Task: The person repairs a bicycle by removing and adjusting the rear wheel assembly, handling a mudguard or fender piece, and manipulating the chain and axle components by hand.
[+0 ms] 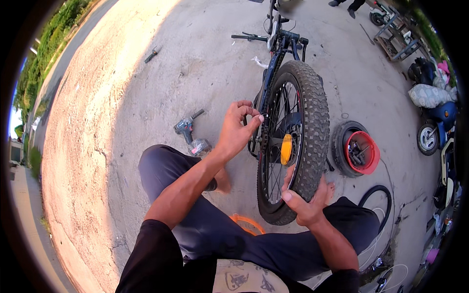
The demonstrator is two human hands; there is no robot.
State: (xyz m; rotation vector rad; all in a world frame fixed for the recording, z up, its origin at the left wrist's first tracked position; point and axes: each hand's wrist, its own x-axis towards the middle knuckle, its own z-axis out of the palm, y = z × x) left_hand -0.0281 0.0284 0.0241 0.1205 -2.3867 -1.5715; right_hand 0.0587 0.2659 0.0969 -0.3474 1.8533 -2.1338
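A bicycle wheel [276, 185] with a black knobby tyre [307, 122] stands in front of me, a yellow reflector [287, 149] on its spokes. The dark bicycle frame [269, 80] runs away from me to its left. My left hand [238, 128] is beside the wheel's left side near the hub, thumb and forefinger pinched together; anything between the fingertips is too small to make out. Lower down, my right hand [307, 201] grips the tyre's near right part, its thumb towards the rim. Some of the right hand's fingers are partly hidden by the wheel.
A cordless power tool [185, 128] lies on the concrete by my left knee. To the right, a red bowl [374, 152] of metal parts rests on a black tyre [340, 155]. An orange ring-shaped thing [247, 223] lies between my legs. A blue scooter [443, 116] stands far right.
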